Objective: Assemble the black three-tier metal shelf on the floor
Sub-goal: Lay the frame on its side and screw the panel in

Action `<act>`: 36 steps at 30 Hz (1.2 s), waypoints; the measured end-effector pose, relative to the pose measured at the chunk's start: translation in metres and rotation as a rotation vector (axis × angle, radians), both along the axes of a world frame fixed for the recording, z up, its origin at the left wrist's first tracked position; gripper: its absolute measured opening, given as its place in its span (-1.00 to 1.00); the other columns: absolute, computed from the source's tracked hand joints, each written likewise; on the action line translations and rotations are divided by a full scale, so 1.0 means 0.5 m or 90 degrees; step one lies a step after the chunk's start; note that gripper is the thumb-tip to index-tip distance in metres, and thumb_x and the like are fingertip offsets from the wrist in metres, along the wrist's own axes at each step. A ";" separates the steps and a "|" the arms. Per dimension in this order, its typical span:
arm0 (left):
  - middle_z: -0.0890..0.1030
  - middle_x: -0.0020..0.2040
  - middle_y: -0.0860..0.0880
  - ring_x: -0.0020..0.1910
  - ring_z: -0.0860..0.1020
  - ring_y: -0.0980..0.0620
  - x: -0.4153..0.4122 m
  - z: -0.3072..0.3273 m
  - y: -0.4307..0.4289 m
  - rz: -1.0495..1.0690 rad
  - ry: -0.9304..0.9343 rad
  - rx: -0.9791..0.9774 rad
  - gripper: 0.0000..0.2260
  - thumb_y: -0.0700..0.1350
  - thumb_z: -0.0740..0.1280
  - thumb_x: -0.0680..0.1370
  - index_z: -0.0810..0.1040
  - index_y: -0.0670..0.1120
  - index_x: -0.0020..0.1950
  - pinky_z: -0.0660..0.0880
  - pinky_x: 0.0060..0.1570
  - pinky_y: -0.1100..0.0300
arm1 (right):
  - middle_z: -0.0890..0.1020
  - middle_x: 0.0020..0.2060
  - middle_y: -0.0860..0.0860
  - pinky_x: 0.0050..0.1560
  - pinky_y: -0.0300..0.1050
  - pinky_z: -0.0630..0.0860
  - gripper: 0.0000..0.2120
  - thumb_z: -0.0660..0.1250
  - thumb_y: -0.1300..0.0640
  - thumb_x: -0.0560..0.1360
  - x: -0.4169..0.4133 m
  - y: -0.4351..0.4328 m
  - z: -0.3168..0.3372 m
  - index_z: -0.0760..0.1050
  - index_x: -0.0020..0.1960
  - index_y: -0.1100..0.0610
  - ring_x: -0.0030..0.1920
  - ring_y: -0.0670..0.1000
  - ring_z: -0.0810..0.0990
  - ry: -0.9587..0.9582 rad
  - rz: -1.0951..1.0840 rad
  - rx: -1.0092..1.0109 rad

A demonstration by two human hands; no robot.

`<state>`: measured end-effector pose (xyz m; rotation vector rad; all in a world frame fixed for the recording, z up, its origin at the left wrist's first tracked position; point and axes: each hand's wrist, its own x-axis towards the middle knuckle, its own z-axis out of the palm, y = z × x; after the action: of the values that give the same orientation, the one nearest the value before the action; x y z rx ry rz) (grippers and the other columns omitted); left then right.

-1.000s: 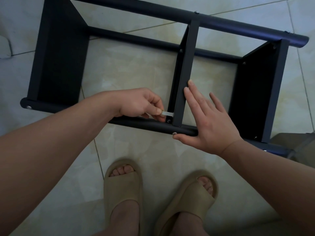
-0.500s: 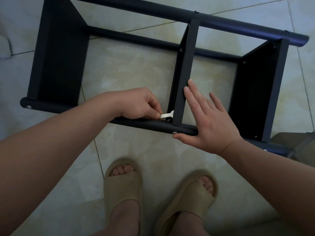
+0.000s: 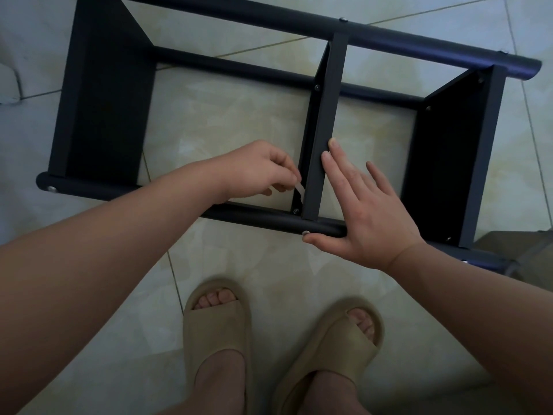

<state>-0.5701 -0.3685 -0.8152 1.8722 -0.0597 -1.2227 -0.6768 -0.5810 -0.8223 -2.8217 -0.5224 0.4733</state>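
Fingers [image 3: 288,174] around flat silver tool [image 3: 300,190]

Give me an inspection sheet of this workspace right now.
Surface: pale tiled floor.
Job's things: black shelf on its side, three panels between tubes; small flat tool beside the near screw of the middle panel.
Clutter: brownish object at right edge, unclear.
Hands: left hand pinches the tool; right hand flat, fingers on middle panel, thumb against near tube.
Cables: nothing seen.
Surroundings: beige sandals on the person's feet.
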 end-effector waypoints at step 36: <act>0.73 -0.17 0.04 -0.18 0.64 0.10 -0.005 -0.008 -0.033 0.253 0.090 0.008 -0.88 -0.05 0.39 0.60 0.65 -0.06 0.08 0.50 -0.06 0.17 | -0.03 0.65 0.12 0.59 0.30 -0.02 -0.02 0.07 -0.47 0.53 0.003 0.000 -0.003 -0.02 0.65 0.22 0.64 0.09 -0.02 -0.074 0.037 -0.038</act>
<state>-0.5725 -0.3849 -0.8193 1.6987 0.3801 -1.0726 -0.6754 -0.5808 -0.8237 -2.9118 -0.6242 0.3418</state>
